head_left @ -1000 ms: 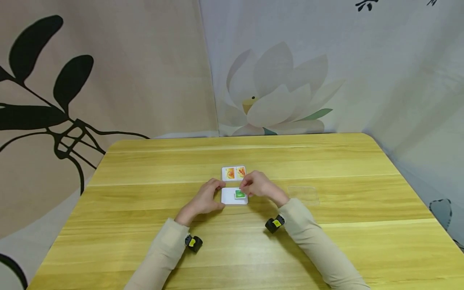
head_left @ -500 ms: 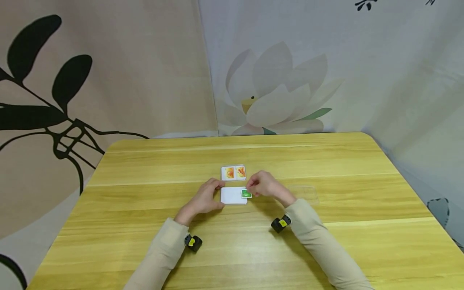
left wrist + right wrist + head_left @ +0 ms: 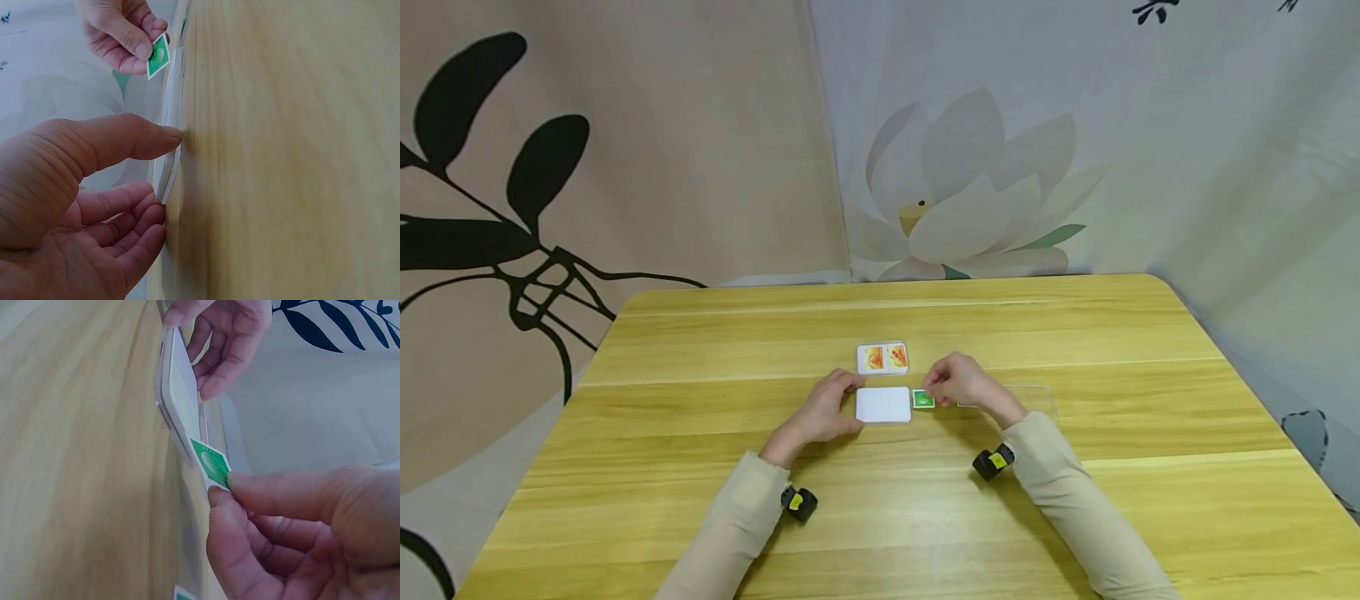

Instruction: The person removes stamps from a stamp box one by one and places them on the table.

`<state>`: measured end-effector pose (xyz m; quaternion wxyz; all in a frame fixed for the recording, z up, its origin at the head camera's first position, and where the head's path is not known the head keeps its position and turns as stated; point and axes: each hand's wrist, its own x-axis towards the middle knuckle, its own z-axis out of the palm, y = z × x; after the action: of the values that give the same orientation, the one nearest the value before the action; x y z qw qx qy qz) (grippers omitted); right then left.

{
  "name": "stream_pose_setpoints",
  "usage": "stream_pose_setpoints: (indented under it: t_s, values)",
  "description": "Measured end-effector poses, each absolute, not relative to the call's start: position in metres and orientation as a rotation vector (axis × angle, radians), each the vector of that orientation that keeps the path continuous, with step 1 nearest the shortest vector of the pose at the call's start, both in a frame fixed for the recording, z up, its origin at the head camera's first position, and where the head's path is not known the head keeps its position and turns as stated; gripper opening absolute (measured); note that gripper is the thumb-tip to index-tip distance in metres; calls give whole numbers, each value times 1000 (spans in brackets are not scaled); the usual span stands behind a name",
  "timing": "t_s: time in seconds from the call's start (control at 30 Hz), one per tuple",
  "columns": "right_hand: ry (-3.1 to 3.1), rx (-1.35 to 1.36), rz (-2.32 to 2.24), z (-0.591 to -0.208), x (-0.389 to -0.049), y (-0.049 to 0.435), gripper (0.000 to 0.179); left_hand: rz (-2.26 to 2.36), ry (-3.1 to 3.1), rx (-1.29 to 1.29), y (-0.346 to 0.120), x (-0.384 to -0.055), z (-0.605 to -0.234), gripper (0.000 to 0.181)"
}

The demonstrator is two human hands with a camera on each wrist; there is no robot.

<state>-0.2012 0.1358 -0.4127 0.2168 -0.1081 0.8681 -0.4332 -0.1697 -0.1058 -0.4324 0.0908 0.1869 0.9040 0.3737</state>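
Note:
A small green picture card with a white border (image 3: 923,399) is pinched between the thumb and index finger of my right hand (image 3: 961,382). In the right wrist view, the green card (image 3: 211,462) is tilted, close to the end of a white rounded plate (image 3: 883,405). That plate lies flat on the table with its bare white face up. My left hand (image 3: 826,408) holds its left end, thumb (image 3: 147,139) at the near edge and fingers at the far edge. Layered white and clear edges of the plate (image 3: 174,112) show in the left wrist view.
Just behind the white plate lies a similar white plate (image 3: 883,358) with two orange pictures. A clear flat case (image 3: 1037,387) rests at the right, partly behind my right wrist. Another green card (image 3: 183,594) shows at the bottom of the right wrist view.
My right hand has moved to the right, carrying the green card off from over the white plate to just beyond its right end. My left hand has stayed in place.

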Motion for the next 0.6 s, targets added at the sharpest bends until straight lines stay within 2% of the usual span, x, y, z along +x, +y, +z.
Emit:
stream_pose_setpoints:
  t_s: [0.6]
  values:
    - [2472, -281, -1097, -415, -204, 150, 5, 1114, 2685, 552, -106, -170, -433, 54]
